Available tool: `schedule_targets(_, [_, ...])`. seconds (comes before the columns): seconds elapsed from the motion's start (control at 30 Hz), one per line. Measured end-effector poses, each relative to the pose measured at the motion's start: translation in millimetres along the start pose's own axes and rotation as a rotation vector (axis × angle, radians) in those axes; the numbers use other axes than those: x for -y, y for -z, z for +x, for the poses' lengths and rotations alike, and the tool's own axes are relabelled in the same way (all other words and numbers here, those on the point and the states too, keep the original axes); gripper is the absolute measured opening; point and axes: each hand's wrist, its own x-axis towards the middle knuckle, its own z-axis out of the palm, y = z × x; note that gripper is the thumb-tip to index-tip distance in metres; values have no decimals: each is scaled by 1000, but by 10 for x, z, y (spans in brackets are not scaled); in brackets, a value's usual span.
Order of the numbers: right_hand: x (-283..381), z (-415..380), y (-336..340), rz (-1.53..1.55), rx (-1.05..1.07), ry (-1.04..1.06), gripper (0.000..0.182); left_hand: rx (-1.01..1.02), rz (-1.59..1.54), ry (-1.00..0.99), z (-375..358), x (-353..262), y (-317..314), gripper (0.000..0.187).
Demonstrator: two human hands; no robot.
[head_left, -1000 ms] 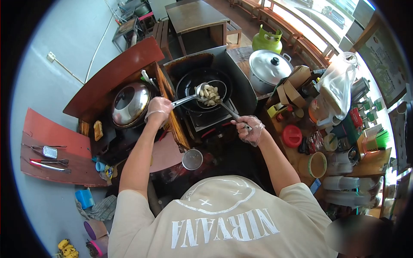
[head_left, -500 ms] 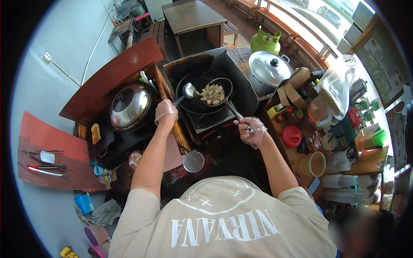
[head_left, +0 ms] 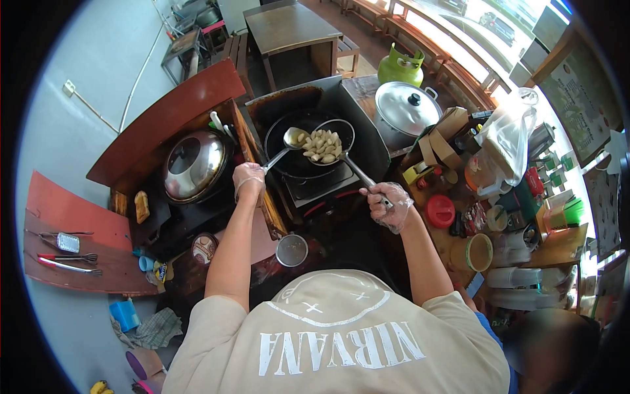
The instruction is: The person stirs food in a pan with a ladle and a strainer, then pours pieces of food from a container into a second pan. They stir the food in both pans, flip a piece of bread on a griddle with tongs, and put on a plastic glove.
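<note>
In a clear plastic glove, my left hand (head_left: 249, 182) is closed around the handle of a metal ladle (head_left: 279, 156). The ladle's bowl is at the left rim of a round strainer (head_left: 353, 136), with a pale piece in or beside it. Several pale, oval food pieces (head_left: 323, 146) lie heaped in the strainer. My right hand (head_left: 390, 206), also gloved, grips the strainer's long metal handle. Both tools are over a dark wok (head_left: 279, 128) on the stove, whose inside is partly hidden by them.
Left of the wok stands a domed, lidded pan (head_left: 195, 167) behind a wooden divider. A lidded aluminium pot (head_left: 407, 108) and a green gas cylinder (head_left: 400, 67) are at the back right. Containers and a red lid (head_left: 440, 211) crowd the right counter. Another person (head_left: 551, 341) is at lower right.
The ladle's bowl has turned and shifted slightly right, closer against the strainer. My left hand has lowered a little. The strainer and its food stay nearly in place; the whole view has shifted slightly.
</note>
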Motion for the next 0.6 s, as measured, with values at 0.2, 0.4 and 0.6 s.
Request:
schedule_targets(0.2, [10, 44, 81, 1, 1, 6, 19, -38, 38, -24, -147, -167, 181, 17])
schedule_targets(0.4, [-27, 191, 64, 73, 43, -37, 19, -67, 51, -291, -316, -235, 203, 18])
schedule_targets(0.6, [-165, 419, 149, 135, 127, -63, 20, -201, 314, -500, -475, -307, 285, 17])
